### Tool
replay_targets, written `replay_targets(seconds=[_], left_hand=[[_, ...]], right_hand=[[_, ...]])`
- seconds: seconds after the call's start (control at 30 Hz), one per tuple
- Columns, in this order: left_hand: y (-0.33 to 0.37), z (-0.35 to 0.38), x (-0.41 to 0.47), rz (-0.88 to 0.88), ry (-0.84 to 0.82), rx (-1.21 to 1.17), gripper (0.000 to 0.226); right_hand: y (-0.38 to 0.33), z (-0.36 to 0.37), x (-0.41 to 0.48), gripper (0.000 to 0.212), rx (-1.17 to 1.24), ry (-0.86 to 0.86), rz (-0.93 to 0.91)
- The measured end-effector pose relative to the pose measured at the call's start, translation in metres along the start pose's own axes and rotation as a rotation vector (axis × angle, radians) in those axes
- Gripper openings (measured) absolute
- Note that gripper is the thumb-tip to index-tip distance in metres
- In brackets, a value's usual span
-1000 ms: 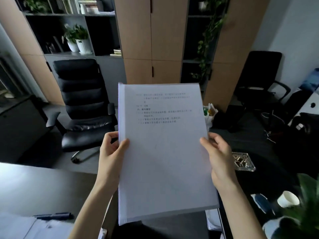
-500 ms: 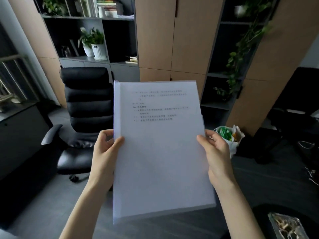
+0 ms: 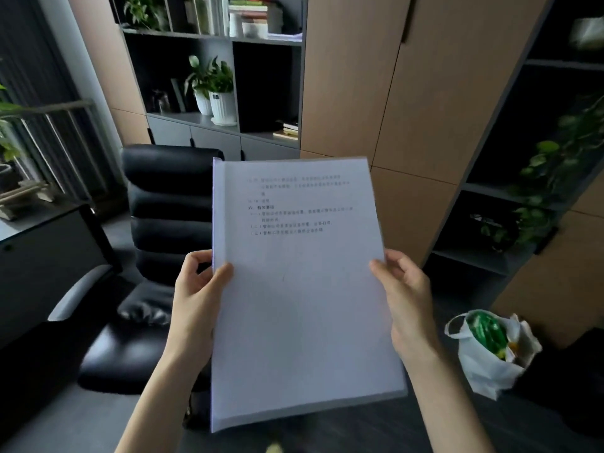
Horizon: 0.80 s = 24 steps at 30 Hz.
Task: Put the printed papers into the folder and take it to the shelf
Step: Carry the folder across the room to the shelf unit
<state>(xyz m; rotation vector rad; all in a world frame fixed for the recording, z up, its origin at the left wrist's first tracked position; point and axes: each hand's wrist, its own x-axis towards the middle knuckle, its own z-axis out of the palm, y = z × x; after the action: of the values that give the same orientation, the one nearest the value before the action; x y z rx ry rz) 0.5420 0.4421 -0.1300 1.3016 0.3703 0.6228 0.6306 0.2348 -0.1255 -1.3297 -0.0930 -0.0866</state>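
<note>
Head view. I hold the folder (image 3: 300,289) upright at centre frame, printed papers (image 3: 294,204) showing through its clear cover. My left hand (image 3: 196,295) is clamped on the folder's 9 o'clock edge, thumb on the front; my right hand (image 3: 408,299) is clamped on the 3 o'clock edge. The shelf (image 3: 212,120), with potted plants (image 3: 212,89), stands at 11 o'clock beyond a black chair (image 3: 163,223). A white bag (image 3: 490,354) lies on the floor at 4 o'clock.
</note>
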Motion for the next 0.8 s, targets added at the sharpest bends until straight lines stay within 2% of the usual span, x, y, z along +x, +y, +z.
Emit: replay_targets(seconds=[0.33, 0.5, 0.8], left_hand=[[-0.027, 0.069, 0.254, 0.061, 0.011, 0.039, 0.014], [-0.042, 0.096, 0.353, 0.063, 0.021, 0.064, 0.013], [-0.093, 0.145, 0.542, 0.078, 0.169, 0.071, 0.009]], right_hand=[[0.044, 0.095, 0.247, 0.019, 0.027, -0.008, -0.018], [0.069, 0.132, 0.35, 0.022, 0.016, -0.014, -0.018], [0.133, 0.209, 0.559, 0.025, 0.021, -0.116, -0.003]])
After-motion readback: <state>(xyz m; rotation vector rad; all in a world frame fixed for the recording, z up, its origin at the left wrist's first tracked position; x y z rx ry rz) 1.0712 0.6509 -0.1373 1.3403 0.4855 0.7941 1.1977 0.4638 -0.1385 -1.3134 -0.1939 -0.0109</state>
